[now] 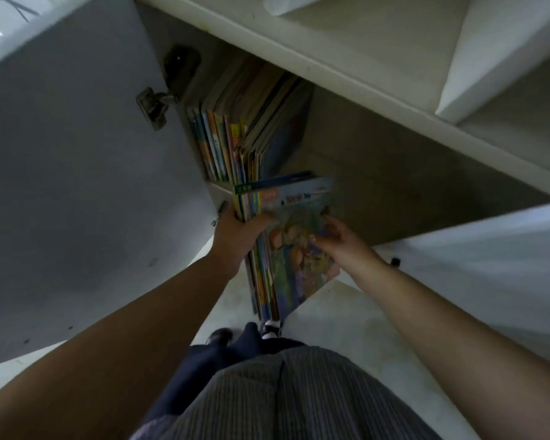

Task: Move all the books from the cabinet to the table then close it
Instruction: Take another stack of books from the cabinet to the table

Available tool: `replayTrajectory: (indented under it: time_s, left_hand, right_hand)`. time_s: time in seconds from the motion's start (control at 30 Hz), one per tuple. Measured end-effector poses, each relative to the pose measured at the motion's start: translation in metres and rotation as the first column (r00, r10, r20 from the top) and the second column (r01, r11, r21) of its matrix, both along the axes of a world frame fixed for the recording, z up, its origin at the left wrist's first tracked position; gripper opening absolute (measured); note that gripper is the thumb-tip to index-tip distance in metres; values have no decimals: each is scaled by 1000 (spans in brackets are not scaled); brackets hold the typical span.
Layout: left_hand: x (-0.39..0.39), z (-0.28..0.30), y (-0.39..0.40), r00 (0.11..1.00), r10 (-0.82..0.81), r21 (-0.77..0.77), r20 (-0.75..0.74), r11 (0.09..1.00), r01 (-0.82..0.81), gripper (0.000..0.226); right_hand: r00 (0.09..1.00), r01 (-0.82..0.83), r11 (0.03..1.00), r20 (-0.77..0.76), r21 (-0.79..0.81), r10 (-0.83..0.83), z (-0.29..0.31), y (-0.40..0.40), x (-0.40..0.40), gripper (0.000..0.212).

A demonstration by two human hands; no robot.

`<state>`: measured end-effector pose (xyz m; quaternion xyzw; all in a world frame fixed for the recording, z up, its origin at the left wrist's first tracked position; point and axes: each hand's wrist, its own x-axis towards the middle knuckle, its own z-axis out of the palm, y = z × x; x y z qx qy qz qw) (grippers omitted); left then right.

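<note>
1. Your left hand (235, 231) is clamped around the spine edge of a bundle of thin picture books (286, 246), thumb across the front cover and fingers wrapped behind. The bundle sits at the cabinet mouth, its lower end hanging over the floor.
2. Your right hand (334, 238) lies loosely curled against the front cover, fingertips touching it but not closed around anything. Slide it under the bundle's free edge so both hands carry the weight.
3. The covers look glossy and the books thin, so I judge the inner ones may slip out. Squeeze the stack flat from both sides and keep the spines level.
4. A second row of books (235, 131) stands upright inside the cabinet (378, 173), pressed against its left wall just behind your bundle. Draw yours straight back so you don't drag those over.
5. The left cabinet door (77, 154) stands wide open beside your forearm, and the right door (489, 249) is open too. Keep your elbows between them as you back out.
6. The table is out of view. At least one more trip follows this one, so leave both doors open.
</note>
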<state>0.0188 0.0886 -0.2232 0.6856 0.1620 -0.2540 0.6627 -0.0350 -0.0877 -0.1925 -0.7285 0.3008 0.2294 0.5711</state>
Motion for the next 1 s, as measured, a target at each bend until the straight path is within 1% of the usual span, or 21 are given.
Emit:
replayTrajectory:
  time_s: [0.07,0.1,0.13,0.2,0.27,0.3,0.33,0.37,0.4,0.43,0.47,0.5,0.57,0.6,0.7,0.73,0.8,0.83,0.9,0.97,1.0]
  left_hand:
    - [-20,8,24,998,-51,-21,-34,999,50,27]
    - [-24,7,29,997,-47,-45,-59,998,45,21]
    - [-34,15,41,993,-98,-55,-71,994,94,17]
    - [-42,20,55,986,-151,-95,-75,985,144,16]
    - [-51,32,70,963,-262,-144,-64,957,251,17]
    - [-53,37,74,948,-313,-164,-63,940,300,18]
    - [-54,44,78,932,-355,-179,-74,924,337,19]
    - [-56,50,80,909,-410,-183,-78,902,391,20]
    - [-58,56,81,883,-461,-190,-86,878,440,20]
    - [-60,61,80,858,-505,-205,-94,853,479,19]
    - [-63,67,77,828,-549,-219,-111,826,519,19]
    - [-67,70,74,800,-586,-232,-127,802,551,20]
    - [-75,75,62,742,-652,-237,-157,754,612,30]
    - [-80,75,57,722,-671,-234,-172,739,631,35]
    - [-105,73,34,651,-731,-232,-202,682,694,37]
    - [-113,71,29,627,-749,-236,-213,662,711,38]
    - [-139,67,15,544,-811,-239,-216,584,776,40]
    - [-149,64,10,520,-827,-236,-215,560,794,40]
    - [-184,63,-4,432,-870,-226,-238,483,846,37]
    - [-217,62,-13,321,-913,-234,-251,379,895,34]
    - [-251,62,-18,228,-935,-241,-272,295,925,33]
  right_hand:
    - [998,32,999,-47,-32,-34,-3,10,-39,57]
    - [998,22,999,-65,-29,-23,-8,10,-47,61]
    - [997,67,997,-44,-38,-68,-2,23,-69,63]
    - [988,147,985,-30,-88,-150,-1,30,-87,69]
    - [952,297,948,-41,-111,-303,6,36,-112,87]
    - [932,357,931,-42,-74,-361,8,37,-123,97]
    - [913,407,913,-37,4,-407,12,40,-134,107]
    - [893,451,884,-40,121,-449,15,43,-146,112]
    - [865,494,836,-40,238,-499,17,48,-158,105]
    - [833,532,779,-39,332,-553,20,52,-167,89]
    - [789,577,713,-46,399,-613,24,58,-179,74]
    - [745,616,647,-63,449,-664,28,61,-189,65]
    - [679,668,568,-80,481,-730,34,69,-213,53]
    - [657,689,550,-85,473,-749,35,72,-223,48]
    - [530,794,440,-121,420,-839,38,85,-265,23]
    - [499,813,412,-129,412,-857,38,89,-275,20]
    - [431,847,344,-144,405,-891,37,97,-309,25]
    - [412,855,324,-153,404,-898,38,102,-323,27]
    - [343,880,253,-170,403,-924,40,112,-365,28]
    - [303,888,209,-179,410,-936,40,126,-407,31]
    - [247,897,157,-174,414,-953,43,142,-443,32]
